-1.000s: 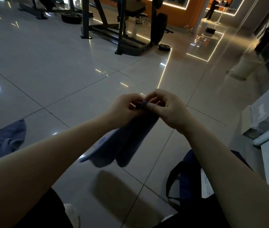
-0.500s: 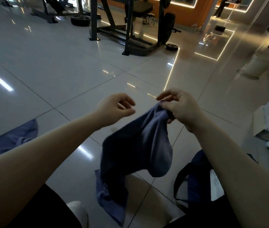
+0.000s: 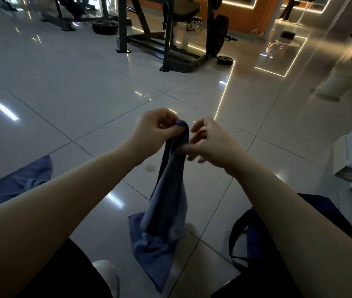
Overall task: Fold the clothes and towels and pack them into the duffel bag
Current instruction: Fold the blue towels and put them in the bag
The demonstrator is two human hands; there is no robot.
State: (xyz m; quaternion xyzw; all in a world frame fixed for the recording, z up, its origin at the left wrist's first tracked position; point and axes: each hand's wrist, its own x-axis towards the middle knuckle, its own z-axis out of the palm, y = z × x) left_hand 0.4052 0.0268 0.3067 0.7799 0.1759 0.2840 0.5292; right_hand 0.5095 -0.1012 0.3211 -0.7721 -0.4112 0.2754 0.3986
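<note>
My left hand (image 3: 155, 130) is pinching the top corner of the blue towel (image 3: 166, 203); the towel is hanging straight down below it, its lower end lying on the tiled floor (image 3: 85, 100). My right hand (image 3: 209, 143) is hovering just beside the towel, fingers loosely curled, gripping nothing. The duffel bag (image 3: 254, 239) is sitting below my right forearm. A second blue cloth (image 3: 22, 181) is lying well left of my left hand.
</note>
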